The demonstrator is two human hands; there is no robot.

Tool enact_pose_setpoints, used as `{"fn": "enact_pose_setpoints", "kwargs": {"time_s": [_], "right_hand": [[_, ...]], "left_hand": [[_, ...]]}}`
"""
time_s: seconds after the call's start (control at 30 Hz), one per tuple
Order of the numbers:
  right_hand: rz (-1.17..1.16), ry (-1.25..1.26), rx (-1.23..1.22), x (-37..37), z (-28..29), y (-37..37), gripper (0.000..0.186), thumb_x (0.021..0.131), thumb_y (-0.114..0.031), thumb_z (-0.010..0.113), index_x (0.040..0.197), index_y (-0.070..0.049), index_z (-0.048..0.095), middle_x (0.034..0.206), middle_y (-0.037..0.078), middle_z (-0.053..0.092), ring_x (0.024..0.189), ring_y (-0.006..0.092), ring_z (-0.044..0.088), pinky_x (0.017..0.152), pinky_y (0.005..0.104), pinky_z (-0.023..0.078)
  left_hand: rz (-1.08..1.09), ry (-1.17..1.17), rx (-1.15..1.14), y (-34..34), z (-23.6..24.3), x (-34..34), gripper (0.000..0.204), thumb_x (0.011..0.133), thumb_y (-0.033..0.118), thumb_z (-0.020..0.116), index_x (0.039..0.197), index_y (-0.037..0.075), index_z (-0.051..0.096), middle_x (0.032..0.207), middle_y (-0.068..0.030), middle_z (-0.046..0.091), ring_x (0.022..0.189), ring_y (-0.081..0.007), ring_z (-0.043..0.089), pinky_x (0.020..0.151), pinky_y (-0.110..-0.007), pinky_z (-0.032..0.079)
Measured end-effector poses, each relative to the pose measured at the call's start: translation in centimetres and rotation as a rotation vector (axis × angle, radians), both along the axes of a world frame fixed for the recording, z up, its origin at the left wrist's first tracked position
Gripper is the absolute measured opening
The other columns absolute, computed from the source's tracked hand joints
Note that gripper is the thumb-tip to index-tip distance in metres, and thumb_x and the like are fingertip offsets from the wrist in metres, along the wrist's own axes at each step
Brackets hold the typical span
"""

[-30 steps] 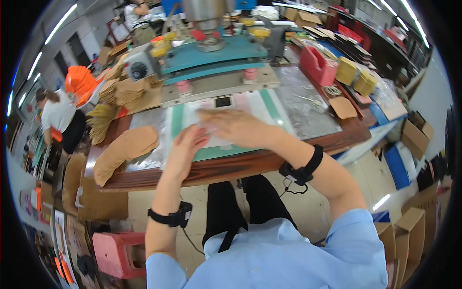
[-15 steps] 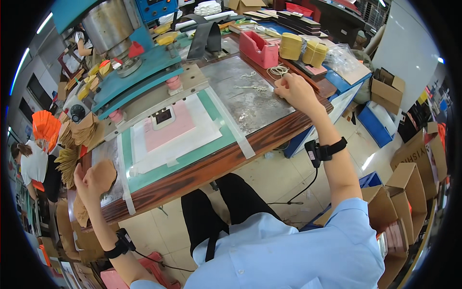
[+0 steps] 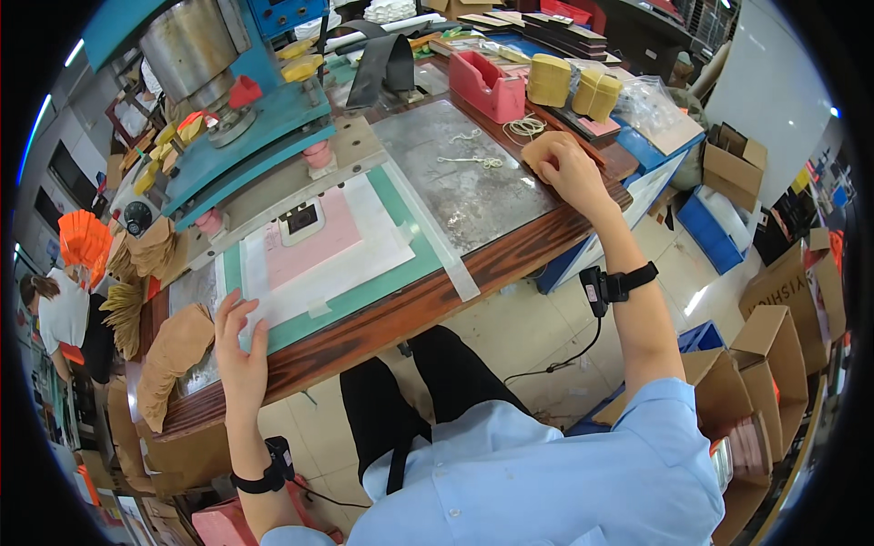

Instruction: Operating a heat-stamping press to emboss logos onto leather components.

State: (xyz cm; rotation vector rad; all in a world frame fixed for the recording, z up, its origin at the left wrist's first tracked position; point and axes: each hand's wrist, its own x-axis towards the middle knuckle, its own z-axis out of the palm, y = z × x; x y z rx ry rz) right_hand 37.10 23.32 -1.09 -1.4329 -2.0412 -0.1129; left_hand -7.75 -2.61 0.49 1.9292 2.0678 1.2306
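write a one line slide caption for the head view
Seated at a wooden workbench, a person rests the left hand by a green mat while the right hand reaches toward looped cord.

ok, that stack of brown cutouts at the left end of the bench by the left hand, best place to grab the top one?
Take the top brown cutout by its near-left edge, where the fanned stack overhangs the wooden bench edge. It lies flat, so a pinch from the person's side, below and left, gets under it. The left hand rests flat just beside it; the right hand is far off.
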Motion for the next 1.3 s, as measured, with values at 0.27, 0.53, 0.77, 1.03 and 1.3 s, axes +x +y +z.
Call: {"fn": "enact_pose_setpoints", "kwargs": {"time_s": [0.27, 0.53, 0.77, 1.03, 1.3], "right_hand": [[0.028, -0.145, -0.065, 0.3, 1.2, -1.2, 0.056, 0.072, -0.04, 0.069, 0.112, -0.001, 0.061, 0.119, 0.018, 0.055, 0.111, 0.0345, 0.051, 0.095, 0.0406, 0.04], [0.101, -0.303, -0.1, 1.2, 1.7, -0.6, 0.046, 0.081, -0.032, 0.059, 0.112, 0.001, 0.051, 0.119, 0.023, 0.053, 0.103, 0.0377, 0.054, 0.087, 0.0417, 0.045], [-0.029, -0.183, -0.084, 1.4, 2.6, -0.4, 0.03, 0.079, -0.02, 0.054, 0.101, 0.0, 0.05, 0.079, 0.021, 0.062, 0.078, 0.0363, 0.061, 0.072, 0.0463, 0.047], [0.35, -0.144, 0.235, -5.2, 0.2, -3.2, 0.022, 0.078, -0.02, 0.061, 0.077, 0.001, 0.06, 0.084, 0.017, 0.062, 0.082, 0.034, 0.059, 0.074, 0.0412, 0.048], [0.247, -0.086, -0.155, -5.8, 2.3, -3.8, 0.015, 0.073, -0.015, 0.065, 0.072, 0.0, 0.06, 0.077, 0.017, 0.062, 0.078, 0.0345, 0.06, 0.07, 0.04, 0.048]], "left_hand": [[-0.025, -0.029, -0.013, -0.1, -1.2, 0.4, 0.023, 0.084, 0.002, 0.057, 0.106, 0.002, 0.058, 0.132, -0.0125, 0.046, 0.109, -0.0212, 0.049, 0.089, -0.031, 0.041], [-0.023, 0.019, -0.031, -0.4, -1.1, 0.6, 0.022, 0.083, 0.003, 0.057, 0.105, 0.002, 0.058, 0.13, -0.0126, 0.047, 0.113, -0.026, 0.049, 0.097, -0.034, 0.037], [-0.027, 0.024, -0.011, -0.5, -1.1, 0.6, 0.02, 0.082, 0.003, 0.059, 0.101, 0.002, 0.058, 0.129, -0.0138, 0.048, 0.112, -0.029, 0.05, 0.095, -0.037, 0.039], [-0.03, 0.049, 0.002, -0.4, -1.1, 0.5, 0.02, 0.082, 0.003, 0.059, 0.102, 0.002, 0.058, 0.129, -0.0129, 0.048, 0.113, -0.0287, 0.05, 0.095, -0.036, 0.039], [-0.025, -0.009, -0.039, -0.6, -1.3, 0.4, 0.021, 0.083, 0.002, 0.057, 0.104, 0.001, 0.058, 0.13, -0.0126, 0.047, 0.115, -0.0263, 0.049, 0.099, -0.034, 0.035]]}}
